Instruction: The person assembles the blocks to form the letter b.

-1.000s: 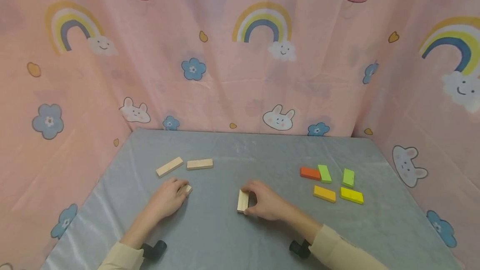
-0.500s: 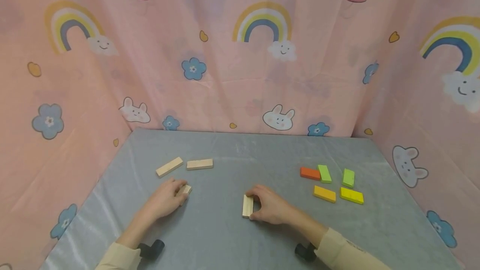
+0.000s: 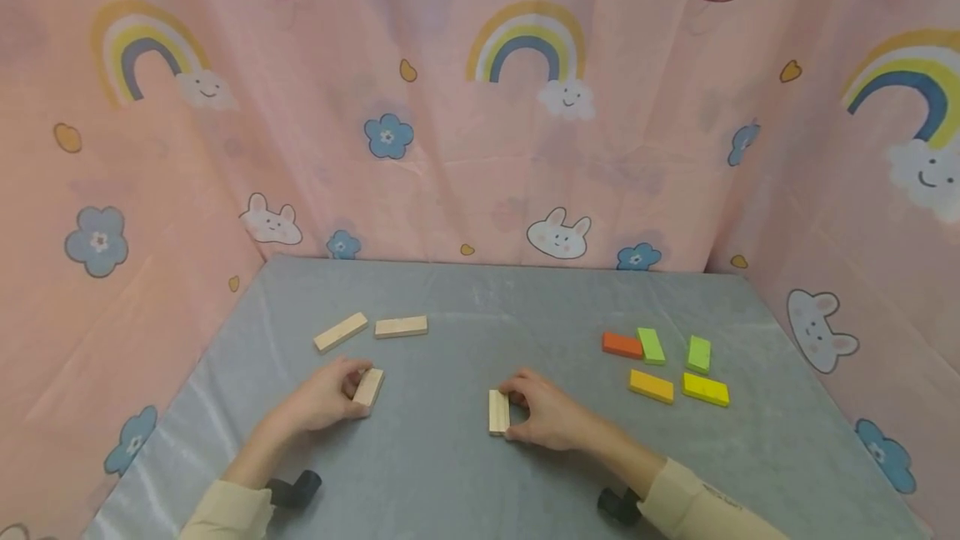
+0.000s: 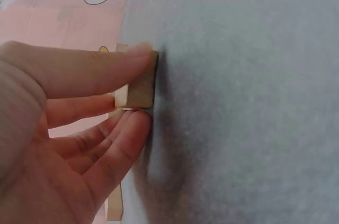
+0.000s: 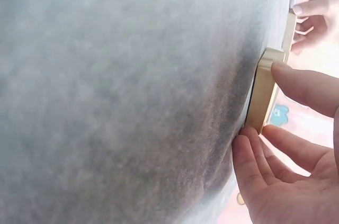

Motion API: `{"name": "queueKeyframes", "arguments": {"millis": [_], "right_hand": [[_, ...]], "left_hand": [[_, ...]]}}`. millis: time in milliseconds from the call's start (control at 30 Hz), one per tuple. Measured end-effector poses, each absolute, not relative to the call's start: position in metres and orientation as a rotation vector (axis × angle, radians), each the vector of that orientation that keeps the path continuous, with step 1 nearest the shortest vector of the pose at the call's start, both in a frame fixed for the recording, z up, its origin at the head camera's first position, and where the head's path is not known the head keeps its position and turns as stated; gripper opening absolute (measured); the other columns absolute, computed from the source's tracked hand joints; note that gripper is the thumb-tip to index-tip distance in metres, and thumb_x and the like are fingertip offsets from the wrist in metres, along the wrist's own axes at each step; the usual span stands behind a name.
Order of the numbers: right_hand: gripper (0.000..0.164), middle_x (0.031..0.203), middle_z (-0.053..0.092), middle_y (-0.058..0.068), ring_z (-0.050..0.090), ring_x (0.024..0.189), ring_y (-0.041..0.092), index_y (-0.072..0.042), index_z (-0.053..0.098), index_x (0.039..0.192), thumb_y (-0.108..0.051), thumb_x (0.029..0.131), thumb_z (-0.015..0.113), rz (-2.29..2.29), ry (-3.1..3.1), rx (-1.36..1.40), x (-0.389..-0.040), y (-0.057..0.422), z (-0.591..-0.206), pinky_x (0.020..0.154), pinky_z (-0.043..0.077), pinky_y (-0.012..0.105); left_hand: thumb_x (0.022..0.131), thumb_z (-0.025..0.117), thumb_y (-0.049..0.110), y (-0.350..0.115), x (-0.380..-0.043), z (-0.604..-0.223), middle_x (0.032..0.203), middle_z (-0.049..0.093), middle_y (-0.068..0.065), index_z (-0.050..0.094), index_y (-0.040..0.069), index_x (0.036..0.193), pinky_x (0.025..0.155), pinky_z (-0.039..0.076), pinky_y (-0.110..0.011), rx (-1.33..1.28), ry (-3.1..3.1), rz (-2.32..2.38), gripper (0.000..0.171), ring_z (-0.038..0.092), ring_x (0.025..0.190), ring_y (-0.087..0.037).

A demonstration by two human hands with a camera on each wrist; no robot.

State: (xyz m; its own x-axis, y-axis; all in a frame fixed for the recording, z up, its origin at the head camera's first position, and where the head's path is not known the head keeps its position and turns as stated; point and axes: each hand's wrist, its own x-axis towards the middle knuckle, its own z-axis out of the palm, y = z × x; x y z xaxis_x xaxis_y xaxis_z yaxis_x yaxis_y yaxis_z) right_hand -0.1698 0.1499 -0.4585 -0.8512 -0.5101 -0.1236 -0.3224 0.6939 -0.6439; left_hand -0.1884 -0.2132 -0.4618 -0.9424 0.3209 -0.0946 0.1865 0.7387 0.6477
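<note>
In the head view my left hand [image 3: 322, 394] pinches a plain wooden block [image 3: 368, 388] between thumb and fingertips, left of the middle of the table. The left wrist view has the thumb on one end of this block [image 4: 140, 90] and the fingers at the other side, close to the cloth. My right hand [image 3: 551, 411] holds another plain wooden block [image 3: 498, 413] by its two ends, with its length pointing away from me. Seen from the right wrist, that block [image 5: 263, 94] sits at the cloth between thumb and fingertips.
Two loose plain blocks, one slanted [image 3: 341, 332] and one level [image 3: 401, 327], lie beyond my left hand. To the right lie a red block [image 3: 622, 345], two green blocks [image 3: 650, 347], an orange block [image 3: 651, 386] and a yellow block [image 3: 705, 388]. Pink curtains [image 3: 465, 173] surround the grey-covered table [image 3: 450, 490].
My right hand has drawn its block a little right and toward me. The left fingers have shifted back along their block, so more of it shows. The loose blocks have stayed put.
</note>
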Motion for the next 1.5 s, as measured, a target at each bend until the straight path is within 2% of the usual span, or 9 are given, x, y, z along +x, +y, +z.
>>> {"name": "queueKeyframes", "arguments": {"millis": [333, 533, 933, 1500], "right_hand": [[0.043, 0.103, 0.059, -0.002, 0.056, 0.095, 0.015, -0.007, 0.069, 0.119, -0.016, 0.081, 0.087, -0.903, 2.638, -0.598, -0.166, 0.149, -0.458, 0.083, 0.049, 0.04], [0.042, 0.1, 0.061, -0.002, 0.055, 0.092, 0.014, -0.006, 0.07, 0.117, -0.015, 0.08, 0.087, -0.909, 2.64, -0.575, -0.165, 0.148, -0.455, 0.081, 0.049, 0.039], [0.037, 0.098, 0.063, -0.003, 0.056, 0.089, 0.013, -0.006, 0.071, 0.113, -0.012, 0.08, 0.087, -0.918, 2.649, -0.602, -0.164, 0.147, -0.457, 0.079, 0.049, 0.034], [0.034, 0.096, 0.064, -0.004, 0.057, 0.087, 0.012, -0.007, 0.071, 0.112, -0.012, 0.081, 0.086, -0.911, 2.65, -0.633, -0.166, 0.148, -0.46, 0.077, 0.05, 0.032]], "left_hand": [[0.076, 0.09, 0.018, -0.207, -0.191, -0.466, 0.103, 0.061, -0.005, 0.063, -0.002, 0.128, 0.076, 0.048, -0.039, 0.378, 2.805, 0.966, 0.062, 0.056, 0.088, -0.017], [0.074, 0.092, 0.018, -0.196, -0.196, -0.465, 0.1, 0.062, -0.003, 0.064, -0.002, 0.124, 0.075, 0.049, -0.038, 0.397, 2.781, 0.99, 0.06, 0.057, 0.086, -0.015], [0.075, 0.092, 0.031, -0.16, -0.214, -0.464, 0.091, 0.059, 0.002, 0.067, 0.004, 0.12, 0.072, 0.046, -0.036, 0.522, 2.775, 0.929, 0.059, 0.053, 0.083, -0.014], [0.076, 0.091, 0.03, -0.105, -0.23, -0.461, 0.106, 0.062, 0.0, 0.064, 0.006, 0.125, 0.084, 0.05, -0.04, 0.577, 2.745, 1.066, 0.061, 0.057, 0.097, -0.016]]}}
